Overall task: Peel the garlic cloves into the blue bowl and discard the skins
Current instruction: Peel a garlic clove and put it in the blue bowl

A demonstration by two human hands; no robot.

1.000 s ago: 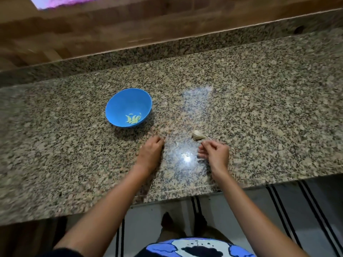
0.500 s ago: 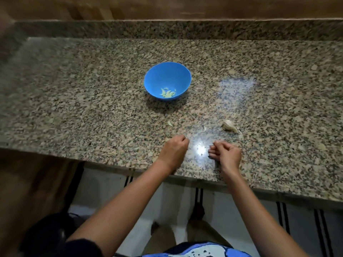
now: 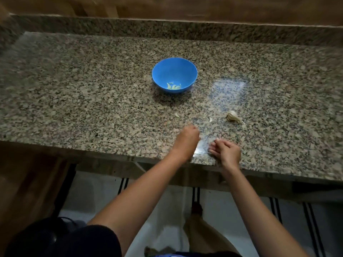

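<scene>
A blue bowl [image 3: 157, 71] stands on the granite counter [image 3: 83, 108], with several peeled garlic cloves [image 3: 174, 86] in its bottom. An unpeeled piece of garlic [image 3: 232, 115] lies to the bowl's right and nearer me. Two pale skin scraps [image 3: 177, 115] [image 3: 210, 120] lie between bowl and hands. My left hand [image 3: 187, 140] rests on the counter near the front edge, fingers curled under and hidden. My right hand [image 3: 225, 151] sits beside it at the edge, with loosely bent fingers pointing left and nothing visible in them.
A granite upstand [image 3: 167, 28] and a wooden wall close off the back of the counter. A wooden panel [image 3: 27, 191] stands below on the left. Under the counter edge is white flooring with dark stripes [image 3: 311, 219] and my feet.
The view has swung left and back, so bowl and garlic sit farther from my hands. Both hands have drawn back to the front edge, and my right hand's pinched fingers have loosened.
</scene>
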